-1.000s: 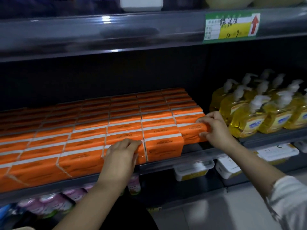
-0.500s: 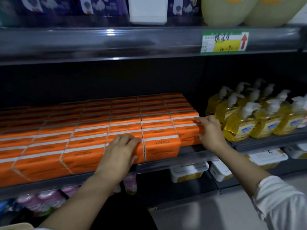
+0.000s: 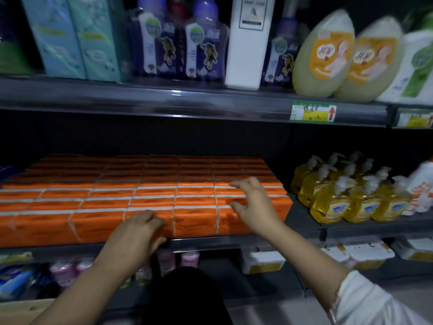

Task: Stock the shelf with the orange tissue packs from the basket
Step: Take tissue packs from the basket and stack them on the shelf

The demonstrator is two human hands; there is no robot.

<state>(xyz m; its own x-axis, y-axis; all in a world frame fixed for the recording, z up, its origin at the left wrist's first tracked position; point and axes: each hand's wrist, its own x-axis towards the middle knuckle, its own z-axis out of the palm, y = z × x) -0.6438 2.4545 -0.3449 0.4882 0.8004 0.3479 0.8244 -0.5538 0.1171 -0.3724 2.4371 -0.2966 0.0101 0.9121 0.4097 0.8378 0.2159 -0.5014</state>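
Observation:
Orange tissue packs (image 3: 194, 219) fill the middle shelf (image 3: 210, 242) in tight rows from the left edge to the right end of the block. My left hand (image 3: 140, 228) rests against the front face of a front-row pack, fingers bent over its top edge and thumb down by the shelf lip. Over the rightmost packs (image 3: 278, 202), my right hand (image 3: 253, 202) has its fingers spread and holds nothing. The basket is out of view.
Yellow pump soap bottles (image 3: 351, 195) stand just right of the tissue block. Detergent bottles (image 3: 203, 48) and boxes crowd the upper shelf, which has a green price tag (image 3: 312, 112) on its lip. White tubs (image 3: 262, 261) and pink bottles (image 3: 189, 259) sit below. A beige edge (image 3: 23, 308) shows bottom left.
My right hand let go of the rightmost pack's end and lifted over the block's top with fingers spread. The view tilted up, so the upper shelf's goods now show. My left hand stayed at the front row.

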